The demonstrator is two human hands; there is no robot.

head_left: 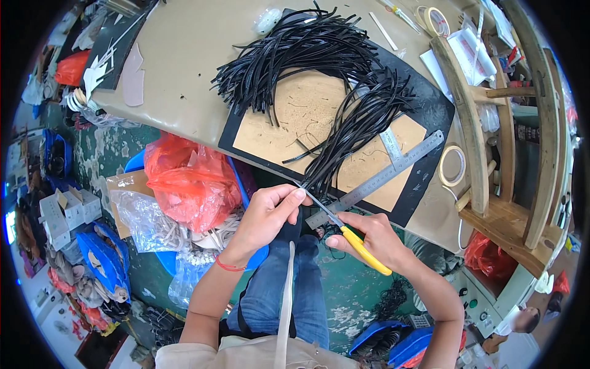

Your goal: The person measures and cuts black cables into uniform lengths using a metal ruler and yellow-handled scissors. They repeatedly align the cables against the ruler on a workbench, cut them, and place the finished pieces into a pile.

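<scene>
My left hand [267,215] is closed in a pinch at the table's near edge, on the end of a thin black strip. In my right hand [381,240] is a pair of yellow-handled scissors [364,251], their blades pointing up and left to the pinching fingertips. A bundle of glossy black strips [350,135] trails off the board down to my left fingers. Behind it lies a larger heap of black strips [295,49]. Under both are a tan board [295,101] and a black mat [430,107]. Beside the scissors a steel ruler [375,179] lies slantwise over the board.
Left of my left hand, a red plastic bag [190,178] fills a blue bin below the table edge. A roll of tape [452,166] lies right of the mat. A wooden frame [470,123] stands at the far right. Patchy green floor [344,289] shows beneath.
</scene>
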